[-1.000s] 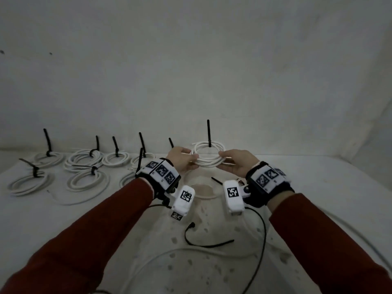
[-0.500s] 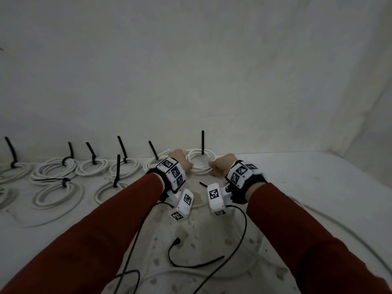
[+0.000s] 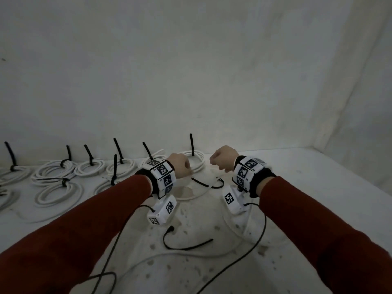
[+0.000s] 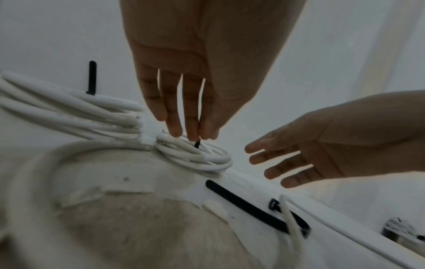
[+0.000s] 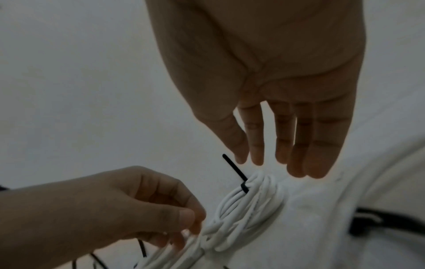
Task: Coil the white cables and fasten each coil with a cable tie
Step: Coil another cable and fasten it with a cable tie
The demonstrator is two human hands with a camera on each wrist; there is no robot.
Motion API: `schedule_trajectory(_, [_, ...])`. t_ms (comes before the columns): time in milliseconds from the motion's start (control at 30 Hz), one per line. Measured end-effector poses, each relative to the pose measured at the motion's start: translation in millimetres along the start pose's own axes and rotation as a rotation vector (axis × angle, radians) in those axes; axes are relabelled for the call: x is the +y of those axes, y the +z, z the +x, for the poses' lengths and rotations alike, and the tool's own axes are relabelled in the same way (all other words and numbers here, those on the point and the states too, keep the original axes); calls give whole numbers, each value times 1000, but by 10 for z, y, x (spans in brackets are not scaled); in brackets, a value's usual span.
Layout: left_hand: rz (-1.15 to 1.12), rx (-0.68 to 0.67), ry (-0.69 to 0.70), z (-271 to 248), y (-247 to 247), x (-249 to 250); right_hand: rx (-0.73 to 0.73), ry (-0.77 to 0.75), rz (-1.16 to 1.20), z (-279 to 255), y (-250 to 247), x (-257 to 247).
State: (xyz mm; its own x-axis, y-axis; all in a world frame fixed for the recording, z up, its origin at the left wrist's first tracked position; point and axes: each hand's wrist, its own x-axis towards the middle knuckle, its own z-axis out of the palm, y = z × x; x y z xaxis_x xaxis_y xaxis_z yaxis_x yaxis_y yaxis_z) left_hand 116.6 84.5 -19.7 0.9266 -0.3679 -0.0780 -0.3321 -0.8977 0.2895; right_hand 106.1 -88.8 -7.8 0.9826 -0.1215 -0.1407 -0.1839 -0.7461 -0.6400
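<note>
A white cable coil bound with an upright black cable tie lies at the back of the table against the wall. My left hand hovers just left of it and my right hand just right; neither holds anything. In the left wrist view the left fingers hang straight above the coil, with the right hand spread beside it. The right wrist view shows the right fingers relaxed over the coil and its tie.
Several tied white coils line the back left of the table. Loose black cable ties and a loose white cable lie in front of the hands. A wall stands directly behind the coils.
Both hands carried the tied coil away to the back of the table, set it down beside the row and let go. They now stand apart on either side of it.
</note>
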Motion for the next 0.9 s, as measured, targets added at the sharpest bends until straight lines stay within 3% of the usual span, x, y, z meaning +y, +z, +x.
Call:
schedule_trajectory(100, [67, -193, 60, -188, 123, 83, -45, -64, -131, -222, -109, 71])
schedule_trajectory(333, [256, -232, 123, -437, 204, 267, -80, -141, -310, -587, -105, 239])
schedule_trajectory(467, [80, -74, 183, -624, -58, 365, 53, -91, -482, -716, -99, 290])
schedule_trajectory(633, [-194, 169, 254, -970, -617, 283, 265, 82, -433, -797, -186, 346])
schedule_trajectory(700, [-296, 235, 254, -1108, -822, 194, 231, 86, -369, -820, -282, 379])
schedule_trajectory(900, [-526, 499, 179, -1423, -1261, -206, -57, 7, -54, -970, -342, 474])
